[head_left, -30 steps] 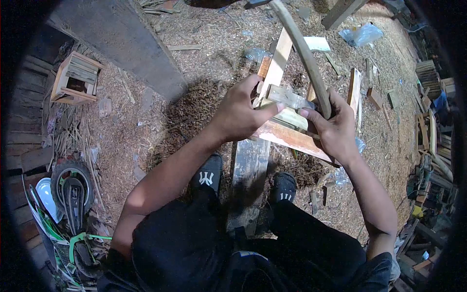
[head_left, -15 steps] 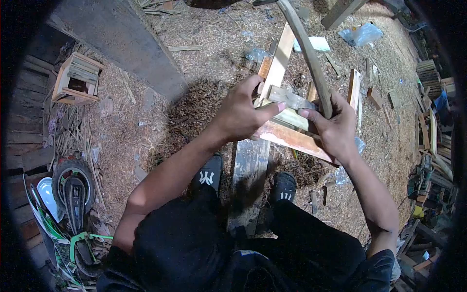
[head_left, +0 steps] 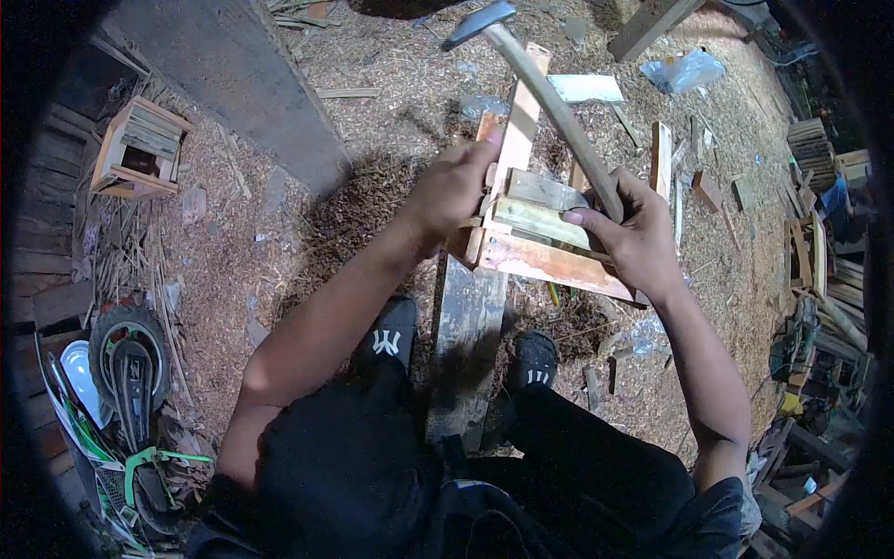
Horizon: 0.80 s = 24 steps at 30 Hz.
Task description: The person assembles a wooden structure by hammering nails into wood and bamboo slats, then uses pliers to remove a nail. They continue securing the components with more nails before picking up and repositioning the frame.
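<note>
A partly built wooden frame [head_left: 549,264] of light and reddish strips lies over the far end of a worn plank [head_left: 470,312]. My left hand [head_left: 453,191] is closed on its left side, thumb along the upright strip. With my right hand [head_left: 643,238] I grip a hammer [head_left: 551,101] by its wooden handle; the metal head points up and away to the left. The right thumb also presses on the frame's pale crosspiece [head_left: 535,221]. Beside that crosspiece rests a short greyish slat [head_left: 545,190], between the two hands. My left fingertips are partly hidden behind the wood.
Sawdust and wood scraps cover the ground. A small wooden box [head_left: 142,154] stands at the left, near a wide grey beam [head_left: 223,84]. Below it is a small bike [head_left: 130,373]. A clear plastic bag [head_left: 684,72] lies at the upper right; stacked wood lines the right side.
My left hand has shifted from the short slat to the frame's left side, its thumb now up along the strip. The hammer head has come down into view, and the frame has turned slightly.
</note>
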Each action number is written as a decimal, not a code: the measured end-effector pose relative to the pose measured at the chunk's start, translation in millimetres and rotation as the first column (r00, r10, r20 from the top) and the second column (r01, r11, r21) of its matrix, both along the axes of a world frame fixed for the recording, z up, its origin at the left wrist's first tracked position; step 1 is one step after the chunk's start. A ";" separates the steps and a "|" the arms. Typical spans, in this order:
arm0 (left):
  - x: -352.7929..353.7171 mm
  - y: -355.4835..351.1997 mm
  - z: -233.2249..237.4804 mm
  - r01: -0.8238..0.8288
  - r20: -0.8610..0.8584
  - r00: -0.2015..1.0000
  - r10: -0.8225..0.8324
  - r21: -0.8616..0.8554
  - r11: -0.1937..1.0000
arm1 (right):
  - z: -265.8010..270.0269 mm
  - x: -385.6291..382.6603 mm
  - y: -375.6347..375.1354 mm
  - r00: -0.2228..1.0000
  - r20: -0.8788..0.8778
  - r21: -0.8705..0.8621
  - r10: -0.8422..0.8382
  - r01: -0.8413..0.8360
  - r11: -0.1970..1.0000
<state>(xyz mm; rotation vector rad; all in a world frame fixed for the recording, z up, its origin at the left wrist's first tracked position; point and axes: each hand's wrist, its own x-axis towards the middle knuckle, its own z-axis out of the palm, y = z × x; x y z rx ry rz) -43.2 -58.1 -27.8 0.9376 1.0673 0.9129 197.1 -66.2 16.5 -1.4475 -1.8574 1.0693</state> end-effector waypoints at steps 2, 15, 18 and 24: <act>-3.9 4.3 1.9 -0.033 0.328 0.944 0.023 0.024 0.999 | 5.1 -5.6 -3.6 0.999 0.031 0.036 0.006 -0.007 0.999; 17.1 62.7 52.0 -0.161 0.189 0.978 0.090 0.404 0.901 | -4.3 -8.2 13.2 0.985 -0.169 0.188 -0.045 0.077 0.979; 14.4 70.0 5.3 -0.107 0.262 0.961 -0.092 0.654 0.749 | -1.7 6.1 -2.1 0.975 -0.147 0.324 -0.165 0.206 0.923; -1.0 27.7 -72.3 0.047 0.002 0.999 -0.054 0.463 0.885 | -53.8 45.7 -64.9 0.883 -0.180 -0.071 -0.434 0.428 0.901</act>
